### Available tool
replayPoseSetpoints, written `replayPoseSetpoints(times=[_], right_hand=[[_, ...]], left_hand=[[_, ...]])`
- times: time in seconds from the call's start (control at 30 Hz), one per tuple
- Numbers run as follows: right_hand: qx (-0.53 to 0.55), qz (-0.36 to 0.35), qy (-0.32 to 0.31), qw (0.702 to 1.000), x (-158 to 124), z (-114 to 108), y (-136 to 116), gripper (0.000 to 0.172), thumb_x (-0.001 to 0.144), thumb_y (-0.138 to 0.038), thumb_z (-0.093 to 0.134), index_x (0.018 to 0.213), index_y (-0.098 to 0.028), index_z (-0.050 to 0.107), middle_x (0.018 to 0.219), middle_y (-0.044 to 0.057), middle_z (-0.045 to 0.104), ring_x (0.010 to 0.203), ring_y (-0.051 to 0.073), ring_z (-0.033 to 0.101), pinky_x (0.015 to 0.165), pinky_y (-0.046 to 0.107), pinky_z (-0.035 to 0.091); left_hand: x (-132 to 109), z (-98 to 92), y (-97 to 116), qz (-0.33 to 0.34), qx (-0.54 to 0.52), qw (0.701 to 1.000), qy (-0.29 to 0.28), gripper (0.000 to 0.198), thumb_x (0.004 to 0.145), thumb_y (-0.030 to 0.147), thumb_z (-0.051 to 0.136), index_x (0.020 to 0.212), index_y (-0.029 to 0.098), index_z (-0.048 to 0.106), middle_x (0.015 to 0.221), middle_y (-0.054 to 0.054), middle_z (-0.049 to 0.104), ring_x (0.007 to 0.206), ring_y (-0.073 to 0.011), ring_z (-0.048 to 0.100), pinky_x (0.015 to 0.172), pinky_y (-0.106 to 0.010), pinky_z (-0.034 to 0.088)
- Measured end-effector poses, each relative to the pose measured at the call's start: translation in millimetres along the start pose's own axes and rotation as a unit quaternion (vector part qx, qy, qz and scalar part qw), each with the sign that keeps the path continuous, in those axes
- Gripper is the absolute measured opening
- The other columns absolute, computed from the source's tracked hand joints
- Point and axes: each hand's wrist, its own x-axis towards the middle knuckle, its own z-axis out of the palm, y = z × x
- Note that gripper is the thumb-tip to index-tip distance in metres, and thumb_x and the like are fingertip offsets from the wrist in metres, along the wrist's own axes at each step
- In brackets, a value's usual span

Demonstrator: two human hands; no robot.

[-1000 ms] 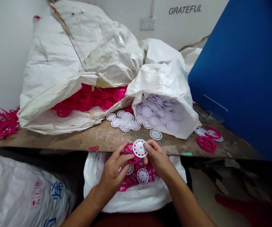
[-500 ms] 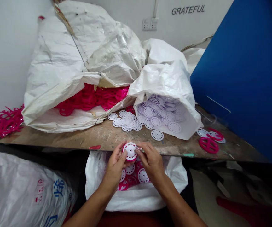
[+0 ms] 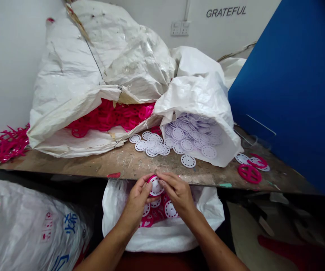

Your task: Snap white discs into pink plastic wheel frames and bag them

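We handle glossy magenta plastic rings (image 3: 249, 174) and smoother, matt white plastic discs (image 3: 188, 161) — all against a rough, scuffed wooden bench top (image 3: 151, 165) and crinkled woven plastic sacks (image 3: 196, 94).

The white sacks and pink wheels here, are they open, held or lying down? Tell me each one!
white disc on pink wheel: held in the hands
left hand: gripping it
right hand: fingers on its top edge
big white sack: open, on its side, full of discs
loose white discs: lying flat
pink wheel: lying flat
front white sack: open, holding pink and white wheels
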Motion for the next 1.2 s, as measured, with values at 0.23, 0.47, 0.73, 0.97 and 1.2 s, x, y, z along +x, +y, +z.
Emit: replayPoseSetpoints(times=[0.23, 0.47, 0.73, 0.97, 1.2], right_hand=[[0.131, 0.107, -0.052, 0.984, 9, -8, -7, 0.016, 0.081, -0.031, 0.062, 0.092, -0.021, 0.067, 0.083, 0.003, 0.067, 0.077, 0.017, 0.061, 0.07, 0.028, 0.047], [0.271, 0.191, -0.04, 0.942, 13, -10, -12, 0.018, 0.085, -0.034, 0.054, 0.094, -0.02, 0.059, 0.07, -0.003, 0.057, 0.052, 0.008, 0.049, 0.052, 0.021, 0.04], [0.245, 0.155, -0.085, 0.953, -3, -7, -7, 0.021, 0.081, -0.027, 0.059, 0.101, -0.022, 0.054, 0.085, 0.0, 0.064, 0.078, 0.015, 0.06, 0.07, 0.026, 0.046], [-0.023, 0.089, -0.023, 0.996, 14, -54, 10, 0.023, 0.083, -0.036, 0.057, 0.1, -0.024, 0.065, 0.097, 0.005, 0.066, 0.084, 0.02, 0.061, 0.073, 0.031, 0.048], [-0.381, 0.039, 0.059, 0.922, 34, -73, 92, 0.048, 0.083, -0.057, 0.045, 0.114, -0.025, 0.064, 0.115, 0.009, 0.061, 0.081, 0.025, 0.066, 0.067, 0.038, 0.053]], left_hand=[[-1, -4.8, 3, 0.101, 0.181, 0.978, 0.019, 0.028, 0.087, 0.033, 0.053, 0.108, 0.021, 0.065, 0.114, -0.006, 0.065, 0.11, -0.0224, 0.056, 0.097, -0.033, 0.044], [-3, 3.1, 4, -0.005, 0.033, 0.999, 0.014, 0.05, 0.08, 0.037, 0.062, 0.126, 0.02, 0.049, 0.122, -0.01, 0.06, 0.103, -0.0243, 0.062, 0.08, -0.033, 0.054], [0, -4.8, -4, -0.034, 0.066, 0.997, 0.008, 0.045, 0.074, 0.038, 0.068, 0.11, 0.014, 0.055, 0.086, -0.006, 0.069, 0.069, -0.0161, 0.067, 0.065, -0.025, 0.053], [-7, -30.9, 23, -0.043, 0.241, 0.961, -0.126, 0.038, 0.078, 0.033, 0.061, 0.114, 0.021, 0.062, 0.084, -0.005, 0.071, 0.064, -0.017, 0.065, 0.056, -0.023, 0.047], [61, -77.9, 91, 0.176, 0.481, 0.854, 0.09, 0.028, 0.08, 0.03, 0.057, 0.105, 0.024, 0.068, 0.098, -0.004, 0.071, 0.08, -0.0204, 0.065, 0.074, -0.029, 0.047]])
